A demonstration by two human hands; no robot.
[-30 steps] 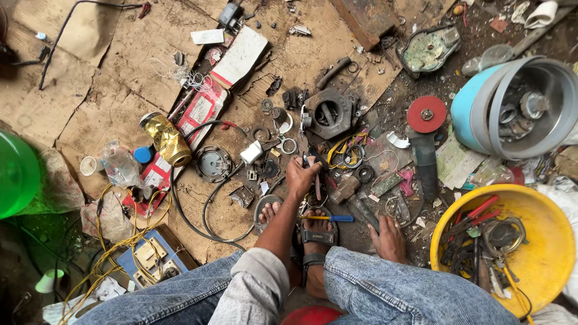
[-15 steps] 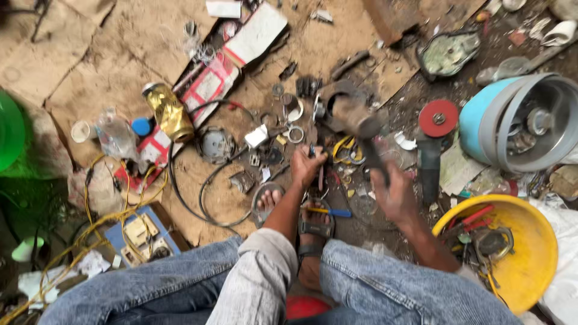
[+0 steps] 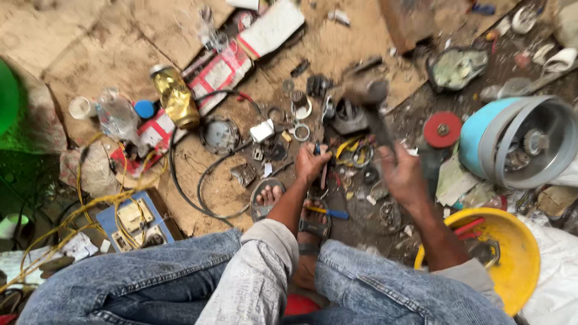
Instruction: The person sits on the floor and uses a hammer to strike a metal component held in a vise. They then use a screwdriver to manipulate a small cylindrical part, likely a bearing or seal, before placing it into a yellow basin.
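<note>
Left hand [image 3: 311, 162] down in parts pile on ground, fingers curled round small dark tool [image 3: 323, 176], just above sandalled foot [image 3: 313, 225]. Right hand [image 3: 402, 174] fist tight on handle of blurry grey motor housing [image 3: 360, 91], lifted over clutter, near red disc [image 3: 442, 129].

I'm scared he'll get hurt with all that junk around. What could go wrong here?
The right hand is lifting a heavy-looking metal tool, blurred as it moves; it might slip and land on the bare toes just below. The left hand is down among small metal rings and parts, so a swing of the tool could perhaps catch it. The black cable loops near the foot and could snag.
</note>
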